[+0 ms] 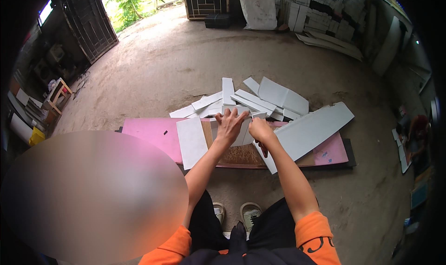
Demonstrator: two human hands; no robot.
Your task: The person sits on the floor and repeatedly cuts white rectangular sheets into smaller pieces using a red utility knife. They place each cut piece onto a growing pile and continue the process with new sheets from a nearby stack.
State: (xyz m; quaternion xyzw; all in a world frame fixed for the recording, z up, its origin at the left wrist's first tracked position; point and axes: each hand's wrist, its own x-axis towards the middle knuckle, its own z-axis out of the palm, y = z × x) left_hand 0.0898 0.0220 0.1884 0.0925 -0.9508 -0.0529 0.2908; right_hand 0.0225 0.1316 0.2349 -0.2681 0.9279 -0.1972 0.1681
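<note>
My left hand [229,126] lies with fingers spread and pressed on a small white foam-like sheet [245,137]. Just right of it, my right hand [261,129] is closed around a slim hand tool with a dark red handle [263,150]. The handle sticks out below the fist, and a thin tip shows near the sheet's far edge; the tool looks like a knife, though most is hidden. A white rectangular piece [192,144] lies left of my hands. A long white panel [313,134] slants away to the right.
Underneath is a low pink board [146,131] with a worn brown patch [240,157]. Several white offcuts [253,101] are heaped beyond my hands. White stacks [320,14] line the far wall, and a small wooden stand [59,95] is at left. A blurred oval covers the lower left.
</note>
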